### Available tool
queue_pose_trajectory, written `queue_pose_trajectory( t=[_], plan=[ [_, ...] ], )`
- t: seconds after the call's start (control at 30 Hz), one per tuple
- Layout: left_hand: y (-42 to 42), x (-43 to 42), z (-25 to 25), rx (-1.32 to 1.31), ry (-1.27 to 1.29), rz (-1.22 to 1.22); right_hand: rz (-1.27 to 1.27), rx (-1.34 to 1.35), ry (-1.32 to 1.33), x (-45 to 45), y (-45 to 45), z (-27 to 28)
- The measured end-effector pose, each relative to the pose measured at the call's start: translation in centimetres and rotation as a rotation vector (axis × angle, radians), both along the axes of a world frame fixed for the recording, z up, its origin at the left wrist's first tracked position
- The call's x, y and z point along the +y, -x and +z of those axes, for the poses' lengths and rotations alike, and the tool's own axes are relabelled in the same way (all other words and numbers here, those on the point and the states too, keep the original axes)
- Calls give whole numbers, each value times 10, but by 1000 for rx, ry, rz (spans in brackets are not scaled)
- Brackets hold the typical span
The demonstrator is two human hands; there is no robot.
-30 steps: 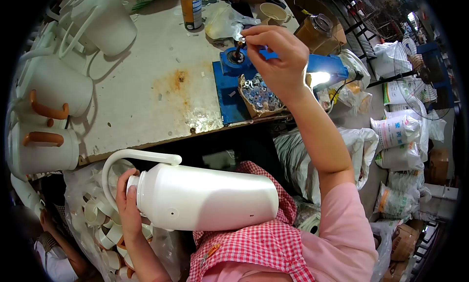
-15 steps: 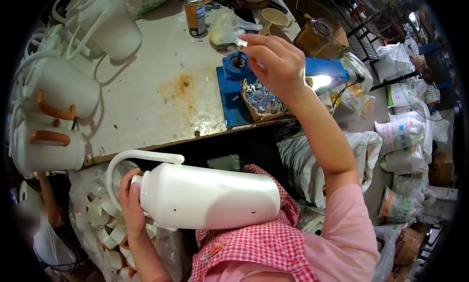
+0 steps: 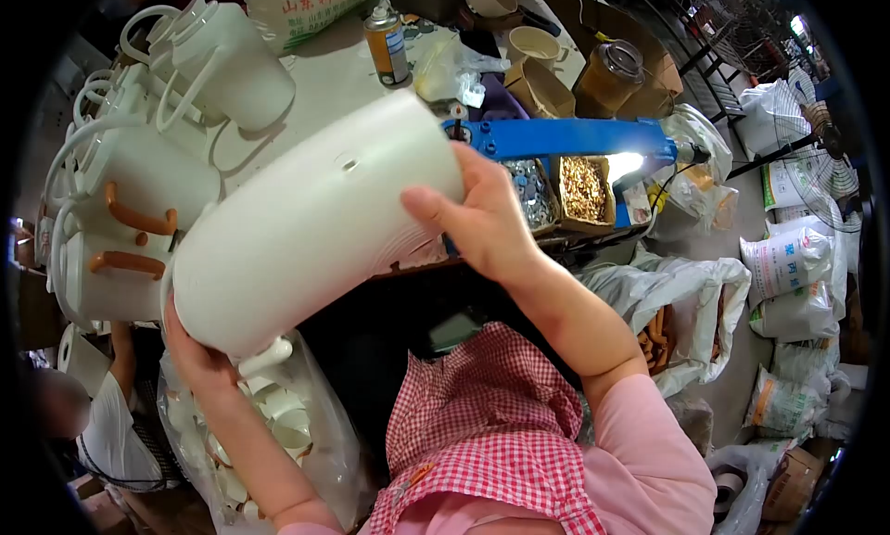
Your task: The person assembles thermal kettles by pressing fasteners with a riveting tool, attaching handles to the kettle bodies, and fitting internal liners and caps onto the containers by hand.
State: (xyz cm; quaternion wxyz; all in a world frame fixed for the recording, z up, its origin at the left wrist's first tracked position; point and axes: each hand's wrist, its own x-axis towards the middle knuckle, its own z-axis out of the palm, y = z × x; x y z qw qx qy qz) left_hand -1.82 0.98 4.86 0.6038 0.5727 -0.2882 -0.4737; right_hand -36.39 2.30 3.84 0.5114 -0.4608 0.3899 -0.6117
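A white thermos jug [image 3: 315, 224], seen side-on and tilted up to the right, is held in both hands above the table's front edge. My left hand [image 3: 197, 350] grips its lower left end, most fingers hidden behind it. My right hand [image 3: 487, 210] closes around the right end, thumb lying on the near side. That end is right beside the blue metal arm [image 3: 565, 138] of a bench tool and partly covers the tool's left part. Small metal pieces [image 3: 530, 194] fill a box behind my right hand, and brass-coloured pieces [image 3: 584, 188] fill the one beside it.
Several white jugs [image 3: 236, 81], some with brown handles, crowd the table's left side. A spray can [image 3: 387, 45] and a jar [image 3: 609, 76] stand at the back. Below left, a plastic bag [image 3: 320, 433] holds white parts. Another person [image 3: 116, 433] is at far left.
The jug has risen from my lap and swung up towards the blue tool. My right hand has come down from above the tool and taken hold of the jug's right end.
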Motion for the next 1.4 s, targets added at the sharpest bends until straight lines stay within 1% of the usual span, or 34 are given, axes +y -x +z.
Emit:
queue_pose_trajectory(
  t=[0.03,0.1,0.13,0.2,0.23,0.3,0.37,0.43,0.5,0.6,0.73,0.87,0.93,1.17,1.33,1.4],
  plan=[
    [10,-15,6,0,9,0,-51,29,34,-7,8,0],
    [37,-39,16,-3,14,-114,-185,143,13,-10,31,-7],
    [53,-49,16,-4,16,-107,-242,135,2,-9,43,-7],
    [87,-63,12,35,149,-338,-339,82,-6,-3,72,-15],
    [97,-70,3,-50,210,-414,-381,39,3,-2,88,-22],
    [125,-78,-15,-55,194,-378,-477,33,6,7,117,-30],
    [157,-74,-15,-122,198,-408,-470,-16,22,13,148,-44],
    [183,-70,-16,-79,166,-426,-468,-19,30,18,170,-49],
    [194,-69,-25,-91,190,-488,-456,-36,34,21,187,-56],
    [206,-66,-16,-68,142,-504,-450,3,14,23,199,-54],
    [213,-64,-20,-75,80,-556,-461,56,-9,25,206,-45],
    [216,-64,-24,-38,55,-534,-470,96,-42,24,207,-42],
    [212,-69,-28,1,85,-588,-468,102,-57,25,209,-43],
    [218,-73,-33,-33,50,-581,-500,133,-96,27,210,-31],
    [223,-75,-34,72,55,-573,-457,160,-105,29,219,-34],
    [222,-75,-29,58,67,-579,-443,153,-93,26,214,-30]
  ],
)
